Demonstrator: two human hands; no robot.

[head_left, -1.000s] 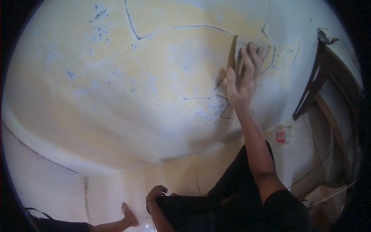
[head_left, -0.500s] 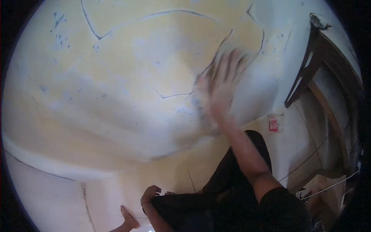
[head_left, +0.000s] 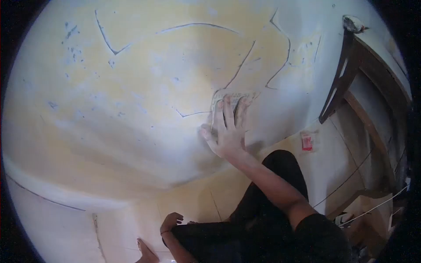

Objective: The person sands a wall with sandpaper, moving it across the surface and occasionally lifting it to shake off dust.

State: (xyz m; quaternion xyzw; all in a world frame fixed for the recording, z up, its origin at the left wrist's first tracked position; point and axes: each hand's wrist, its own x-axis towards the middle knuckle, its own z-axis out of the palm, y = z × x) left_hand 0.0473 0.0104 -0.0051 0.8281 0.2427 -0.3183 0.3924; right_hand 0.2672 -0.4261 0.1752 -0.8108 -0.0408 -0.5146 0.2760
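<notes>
My right hand [head_left: 230, 136] lies against the yellowish-white wall [head_left: 131, 83], fingers outstretched over a piece of sandpaper [head_left: 241, 95] with printed lettering on its back. The palm and fingers hold the sheet to the wall; its rough face is hidden. Dark crack lines and bluish chipped patches mark the surface around it. Lower down, my left hand [head_left: 171, 221] rests on my bent left knee, its fingers loosely curled and a little apart, with nothing in them. A thin dark band circles that wrist.
A dark wooden frame [head_left: 344, 70] stands at the right. A small red-and-white packet [head_left: 308, 142] lies on the tiled floor [head_left: 337, 171] by the wall. An open cardboard box [head_left: 370, 210] and a pale cord are at lower right. A bare foot [head_left: 147, 252] shows at lower left.
My right hand has moved down and slightly left along the wall, from a blurred sweep to a clearer pose showing the sandpaper. My left hand stays on the knee.
</notes>
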